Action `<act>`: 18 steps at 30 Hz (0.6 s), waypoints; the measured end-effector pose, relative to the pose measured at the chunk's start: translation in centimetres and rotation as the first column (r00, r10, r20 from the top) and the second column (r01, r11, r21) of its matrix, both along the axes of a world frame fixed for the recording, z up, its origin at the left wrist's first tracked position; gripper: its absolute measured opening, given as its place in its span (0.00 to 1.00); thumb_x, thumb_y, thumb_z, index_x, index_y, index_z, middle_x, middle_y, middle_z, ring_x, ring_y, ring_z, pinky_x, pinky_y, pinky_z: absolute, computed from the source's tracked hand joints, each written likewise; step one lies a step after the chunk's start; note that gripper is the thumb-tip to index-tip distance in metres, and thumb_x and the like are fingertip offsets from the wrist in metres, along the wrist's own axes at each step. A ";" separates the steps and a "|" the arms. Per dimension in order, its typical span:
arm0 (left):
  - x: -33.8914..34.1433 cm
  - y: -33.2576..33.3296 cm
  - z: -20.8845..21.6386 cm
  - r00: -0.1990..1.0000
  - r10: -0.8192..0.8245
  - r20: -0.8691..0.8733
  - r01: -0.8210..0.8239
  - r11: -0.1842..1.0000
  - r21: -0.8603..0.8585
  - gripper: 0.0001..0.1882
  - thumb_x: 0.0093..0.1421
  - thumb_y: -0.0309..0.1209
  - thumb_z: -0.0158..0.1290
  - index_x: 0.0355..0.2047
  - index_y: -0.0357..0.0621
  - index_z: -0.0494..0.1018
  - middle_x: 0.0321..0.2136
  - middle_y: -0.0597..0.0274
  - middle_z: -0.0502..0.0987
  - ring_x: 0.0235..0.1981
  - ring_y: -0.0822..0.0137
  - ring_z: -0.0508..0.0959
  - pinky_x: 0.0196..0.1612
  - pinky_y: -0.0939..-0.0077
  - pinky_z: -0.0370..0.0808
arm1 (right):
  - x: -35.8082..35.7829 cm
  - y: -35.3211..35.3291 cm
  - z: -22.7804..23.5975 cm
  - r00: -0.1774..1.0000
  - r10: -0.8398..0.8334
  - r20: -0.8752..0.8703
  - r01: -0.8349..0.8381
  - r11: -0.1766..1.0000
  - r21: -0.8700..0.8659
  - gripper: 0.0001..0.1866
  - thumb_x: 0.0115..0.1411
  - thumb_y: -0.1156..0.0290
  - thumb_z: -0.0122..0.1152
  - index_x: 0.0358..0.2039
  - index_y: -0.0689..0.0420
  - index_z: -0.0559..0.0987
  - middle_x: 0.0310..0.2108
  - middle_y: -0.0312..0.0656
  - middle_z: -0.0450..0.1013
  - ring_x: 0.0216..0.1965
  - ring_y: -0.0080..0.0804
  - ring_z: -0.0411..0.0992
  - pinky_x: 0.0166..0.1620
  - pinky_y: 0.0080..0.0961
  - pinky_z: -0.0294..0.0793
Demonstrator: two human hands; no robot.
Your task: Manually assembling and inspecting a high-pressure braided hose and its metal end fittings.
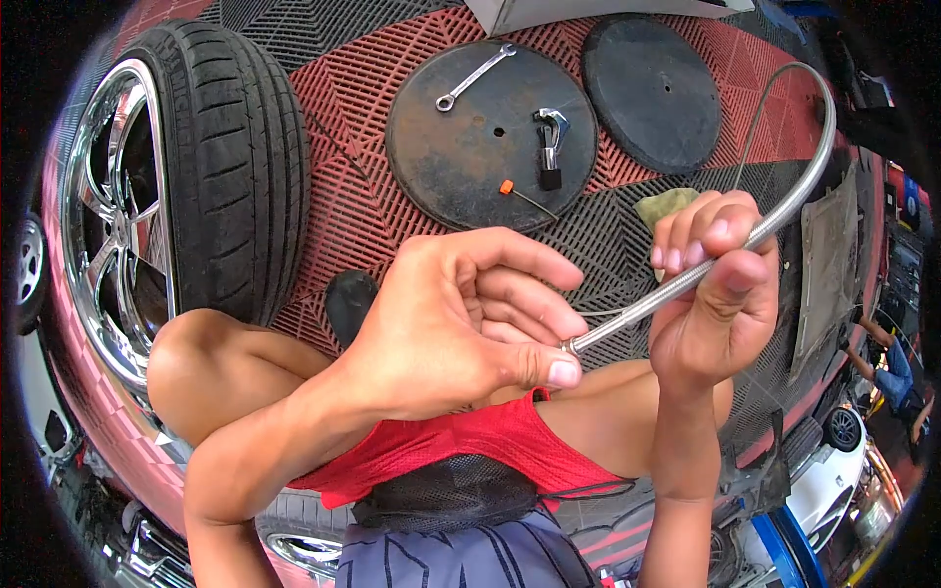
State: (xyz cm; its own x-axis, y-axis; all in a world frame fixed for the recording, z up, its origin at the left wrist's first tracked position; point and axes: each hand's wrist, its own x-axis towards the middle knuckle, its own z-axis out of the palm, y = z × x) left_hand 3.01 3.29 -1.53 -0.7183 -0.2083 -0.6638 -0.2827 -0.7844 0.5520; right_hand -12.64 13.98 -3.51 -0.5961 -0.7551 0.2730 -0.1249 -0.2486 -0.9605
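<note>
1. Tyre (pixel 230 157) on a chrome wheel (pixel 113 216) stands upright at the left, on the red and black grid floor (pixel 353 206).
2. Two dark round discs lie on that floor; the nearer disc (pixel 470 157) carries a spanner (pixel 475 76), a small cutter tool (pixel 551 147) and an orange-tipped pin (pixel 512 190).
3. Left hand (pixel 470 323) comes in from the lower left, forearm raised, fingers curled together, thumb and forefinger pinched on the end fitting of a braided metal hose (pixel 686 279).
4. Right hand (pixel 716 284) stands upright on a vertical forearm, fingers wrapped tight around the hose higher up.
5. The hose runs between both hands, then arcs up and right over the floor.
</note>
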 end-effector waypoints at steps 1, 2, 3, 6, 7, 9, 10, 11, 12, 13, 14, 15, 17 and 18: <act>0.0 0.0 -0.1 1.000 0.005 -0.008 -0.005 1.000 0.024 0.30 0.38 0.15 0.69 0.44 0.30 0.71 0.30 0.51 0.81 0.30 0.67 0.82 0.36 0.77 0.82 | -0.1 0.0 -0.1 1.000 0.000 0.000 0.000 1.000 0.001 0.18 0.65 0.57 0.56 0.37 0.64 0.71 0.33 0.39 0.65 0.29 0.20 0.64 0.34 0.17 0.65; 0.0 0.0 -0.2 1.000 0.010 -0.016 -0.010 0.999 0.047 0.30 0.38 0.15 0.69 0.44 0.31 0.71 0.30 0.51 0.81 0.30 0.67 0.82 0.36 0.77 0.82 | -0.2 0.1 -0.2 1.000 -0.009 -0.004 0.009 1.000 0.010 0.18 0.65 0.57 0.56 0.36 0.63 0.71 0.33 0.38 0.66 0.29 0.19 0.64 0.33 0.16 0.64; 0.0 0.0 -0.2 1.000 0.011 -0.017 -0.010 0.999 0.046 0.30 0.38 0.15 0.69 0.44 0.31 0.71 0.30 0.51 0.81 0.30 0.67 0.82 0.36 0.77 0.82 | -0.3 0.1 -0.3 1.000 -0.017 -0.008 0.017 1.000 0.018 0.18 0.65 0.57 0.55 0.36 0.63 0.71 0.33 0.38 0.66 0.29 0.19 0.63 0.33 0.15 0.63; 0.1 0.1 -0.4 1.000 0.018 -0.016 -0.017 0.997 0.079 0.30 0.38 0.16 0.70 0.44 0.31 0.71 0.30 0.52 0.81 0.30 0.67 0.82 0.36 0.77 0.82 | -0.4 0.1 -0.3 0.999 0.007 -0.036 -0.006 1.000 0.013 0.17 0.65 0.58 0.55 0.35 0.63 0.72 0.33 0.37 0.66 0.29 0.18 0.63 0.33 0.14 0.62; 0.1 0.2 -0.5 1.000 0.018 -0.016 -0.017 0.998 0.061 0.30 0.38 0.16 0.70 0.43 0.31 0.71 0.30 0.51 0.81 0.30 0.67 0.82 0.36 0.77 0.82 | -0.4 0.1 -0.3 0.999 0.006 -0.036 -0.005 1.000 0.013 0.17 0.65 0.58 0.55 0.35 0.63 0.72 0.33 0.37 0.66 0.29 0.18 0.63 0.33 0.14 0.62; 0.1 0.4 -0.6 1.000 0.017 -0.018 -0.016 0.999 0.045 0.30 0.38 0.16 0.70 0.43 0.31 0.71 0.30 0.51 0.81 0.30 0.67 0.82 0.36 0.77 0.82 | -0.2 0.1 -0.3 1.000 0.002 -0.026 -0.002 1.000 0.015 0.16 0.65 0.59 0.56 0.34 0.63 0.72 0.33 0.37 0.66 0.28 0.17 0.63 0.33 0.13 0.62; 0.1 0.5 -0.5 0.999 0.032 -0.008 -0.032 0.999 -0.015 0.29 0.38 0.15 0.70 0.43 0.31 0.71 0.30 0.50 0.81 0.30 0.67 0.82 0.36 0.76 0.82 | -0.2 0.1 -0.2 1.000 0.001 -0.027 -0.001 1.000 0.016 0.16 0.65 0.59 0.56 0.34 0.63 0.72 0.33 0.37 0.66 0.28 0.17 0.63 0.33 0.13 0.62; 0.1 0.6 -0.5 0.999 0.047 0.002 -0.047 0.996 -0.074 0.29 0.39 0.15 0.69 0.43 0.31 0.71 0.30 0.50 0.81 0.30 0.66 0.82 0.36 0.75 0.82 | -0.1 0.2 -0.1 0.999 0.004 -0.050 -0.001 0.998 0.057 0.17 0.66 0.58 0.54 0.35 0.62 0.70 0.30 0.37 0.63 0.28 0.20 0.61 0.33 0.17 0.62; 0.1 0.8 -0.6 0.999 0.047 0.001 -0.046 0.996 -0.074 0.29 0.39 0.15 0.69 0.43 0.31 0.71 0.30 0.50 0.81 0.30 0.66 0.82 0.36 0.75 0.82 | -0.1 0.2 0.0 0.997 0.007 -0.073 0.000 0.995 0.098 0.17 0.66 0.56 0.52 0.36 0.61 0.69 0.28 0.37 0.60 0.28 0.23 0.59 0.33 0.21 0.63; 0.2 0.9 -0.7 0.998 0.056 -0.010 -0.057 0.994 -0.095 0.29 0.39 0.15 0.69 0.43 0.31 0.71 0.30 0.50 0.81 0.30 0.66 0.82 0.36 0.75 0.82 | -0.2 0.3 -0.2 0.997 0.007 -0.073 0.000 0.995 0.098 0.17 0.66 0.56 0.52 0.36 0.61 0.69 0.28 0.37 0.60 0.28 0.23 0.59 0.33 0.21 0.63; 0.2 1.0 -0.7 0.998 0.066 -0.022 -0.068 0.991 -0.116 0.29 0.39 0.14 0.69 0.43 0.30 0.71 0.29 0.49 0.81 0.31 0.65 0.83 0.36 0.75 0.82 | -0.4 0.4 -0.7 0.996 0.000 -0.084 0.005 0.998 0.060 0.16 0.66 0.58 0.54 0.35 0.61 0.71 0.31 0.37 0.64 0.30 0.21 0.61 0.35 0.18 0.62; 0.2 1.1 -0.8 0.998 0.065 -0.023 -0.067 0.991 -0.114 0.29 0.39 0.14 0.69 0.43 0.30 0.71 0.29 0.49 0.81 0.31 0.65 0.83 0.36 0.75 0.82 | -0.5 0.4 -1.0 0.995 -0.007 -0.097 0.009 1.000 0.022 0.15 0.65 0.61 0.56 0.34 0.62 0.73 0.33 0.38 0.67 0.31 0.18 0.63 0.36 0.15 0.62; 0.1 1.0 -0.9 0.998 0.057 -0.014 -0.058 0.990 -0.126 0.28 0.39 0.14 0.69 0.43 0.30 0.71 0.30 0.49 0.81 0.31 0.65 0.83 0.36 0.74 0.82 | -0.6 0.5 -1.0 0.994 -0.005 -0.112 0.008 1.000 0.025 0.15 0.66 0.60 0.56 0.34 0.62 0.73 0.33 0.38 0.67 0.32 0.19 0.63 0.37 0.15 0.62; 0.2 1.0 -1.0 0.998 0.058 -0.014 -0.059 0.990 -0.126 0.28 0.39 0.14 0.69 0.43 0.30 0.71 0.30 0.49 0.81 0.31 0.65 0.83 0.36 0.74 0.82 | -0.6 0.4 -1.1 0.992 -0.002 -0.124 0.005 1.000 0.026 0.15 0.66 0.60 0.56 0.34 0.62 0.73 0.33 0.38 0.67 0.33 0.20 0.63 0.38 0.15 0.62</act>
